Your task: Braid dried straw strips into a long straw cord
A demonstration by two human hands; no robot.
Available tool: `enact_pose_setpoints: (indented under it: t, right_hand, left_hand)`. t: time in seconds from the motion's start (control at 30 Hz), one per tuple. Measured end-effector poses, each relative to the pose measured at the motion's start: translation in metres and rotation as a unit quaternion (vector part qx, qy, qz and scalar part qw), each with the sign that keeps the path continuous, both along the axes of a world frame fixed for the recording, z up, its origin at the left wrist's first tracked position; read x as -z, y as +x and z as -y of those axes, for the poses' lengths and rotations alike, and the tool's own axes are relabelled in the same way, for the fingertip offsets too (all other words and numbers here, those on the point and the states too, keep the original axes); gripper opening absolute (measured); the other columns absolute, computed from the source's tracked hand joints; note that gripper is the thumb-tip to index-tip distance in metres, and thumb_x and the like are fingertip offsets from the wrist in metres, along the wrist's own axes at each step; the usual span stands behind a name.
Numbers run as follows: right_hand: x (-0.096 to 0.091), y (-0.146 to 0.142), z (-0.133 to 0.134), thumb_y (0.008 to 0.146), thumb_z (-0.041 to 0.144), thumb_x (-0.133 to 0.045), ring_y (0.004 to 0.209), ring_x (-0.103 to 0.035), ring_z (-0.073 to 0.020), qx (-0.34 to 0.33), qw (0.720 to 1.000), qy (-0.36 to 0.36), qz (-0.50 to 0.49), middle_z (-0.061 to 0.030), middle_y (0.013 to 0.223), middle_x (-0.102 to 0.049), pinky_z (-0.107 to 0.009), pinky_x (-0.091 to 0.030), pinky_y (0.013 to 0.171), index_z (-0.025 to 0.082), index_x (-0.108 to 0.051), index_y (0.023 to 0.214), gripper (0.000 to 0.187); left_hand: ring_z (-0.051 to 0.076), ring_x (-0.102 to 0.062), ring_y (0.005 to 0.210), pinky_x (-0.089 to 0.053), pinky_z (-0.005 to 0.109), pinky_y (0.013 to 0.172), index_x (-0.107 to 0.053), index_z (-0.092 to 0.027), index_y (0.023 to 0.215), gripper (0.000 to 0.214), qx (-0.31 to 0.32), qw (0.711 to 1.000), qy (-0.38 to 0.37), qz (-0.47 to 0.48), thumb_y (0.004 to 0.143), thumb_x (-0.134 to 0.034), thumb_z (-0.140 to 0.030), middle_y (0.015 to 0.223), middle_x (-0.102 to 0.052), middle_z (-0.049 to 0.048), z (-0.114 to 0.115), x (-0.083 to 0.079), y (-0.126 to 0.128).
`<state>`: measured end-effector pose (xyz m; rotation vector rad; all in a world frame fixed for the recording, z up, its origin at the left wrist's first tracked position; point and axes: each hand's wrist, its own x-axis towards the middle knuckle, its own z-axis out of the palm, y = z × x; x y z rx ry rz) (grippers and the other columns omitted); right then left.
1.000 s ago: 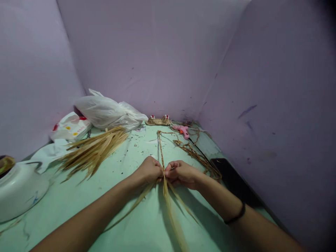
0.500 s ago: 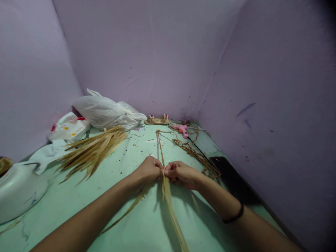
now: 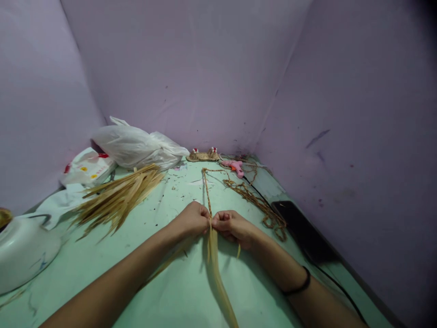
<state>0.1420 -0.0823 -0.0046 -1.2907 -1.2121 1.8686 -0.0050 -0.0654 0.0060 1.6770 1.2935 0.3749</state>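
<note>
My left hand (image 3: 191, 219) and my right hand (image 3: 232, 225) meet at the middle of the pale green table (image 3: 112, 273), both pinched closed on the near end of a thin braided straw cord (image 3: 206, 191). The cord runs away from me toward the back wall. Loose flat straw strips (image 3: 215, 269) hang from the pinch point toward me, lying between my forearms. A black band circles my right wrist.
A bundle of dry straw strips (image 3: 119, 198) lies at left. White plastic bags (image 3: 136, 148) sit at the back left, a white kettle-like pot (image 3: 20, 248) at far left. A pink glue gun (image 3: 234, 166), tangled braid (image 3: 262, 207), small woven piece (image 3: 204, 156) and black phone (image 3: 300, 228) are at right.
The loose strips have been drawn together: the right-hand strand that splayed outward now lies close under my right hand. Both hands stay at the same spot on the cord.
</note>
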Motion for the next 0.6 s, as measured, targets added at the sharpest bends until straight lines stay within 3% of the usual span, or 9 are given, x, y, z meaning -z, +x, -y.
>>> enact_pose_setpoints:
  t: [0.27,0.4,0.6]
  right_hand:
    - [-0.002,-0.004,0.005,0.056,0.024,-0.06,0.029,-0.019,-0.0007,0.043,0.999,-0.003,-0.005,0.0096,0.036,-0.033,-0.02,-0.005,0.033,0.015,-0.045,0.057,0.018]
    - [-0.001,-0.006,0.008,0.057,0.021,-0.057,0.029,-0.023,-0.001,0.062,0.997,0.029,0.037,0.0064,0.037,-0.042,-0.019,-0.009,0.034,0.014,-0.047,0.055,0.012]
    - [0.001,-0.014,0.011,0.053,0.017,-0.058,0.035,-0.037,-0.0042,0.118,0.989,0.087,0.018,0.0039,0.038,-0.05,-0.018,-0.023,0.04,0.015,-0.045,0.053,0.014]
  left_hand:
    - [0.006,-0.032,0.04,-0.023,0.019,0.041,-0.052,-0.013,0.051,0.011,0.018,1.0,0.004,0.022,0.05,-0.044,-0.02,0.039,-0.037,-0.0047,-0.002,0.0,-0.001]
    - [0.006,-0.033,0.041,-0.024,0.019,0.041,-0.054,-0.012,0.049,0.01,0.021,0.999,0.01,-0.029,0.051,-0.048,-0.019,0.04,-0.041,-0.0035,-0.001,-0.015,-0.006]
    - [0.006,-0.025,0.032,-0.02,0.021,0.037,-0.048,-0.015,0.048,0.013,-0.055,0.991,-0.106,-0.055,0.059,-0.051,-0.022,0.035,-0.037,-0.0047,0.009,-0.039,-0.001]
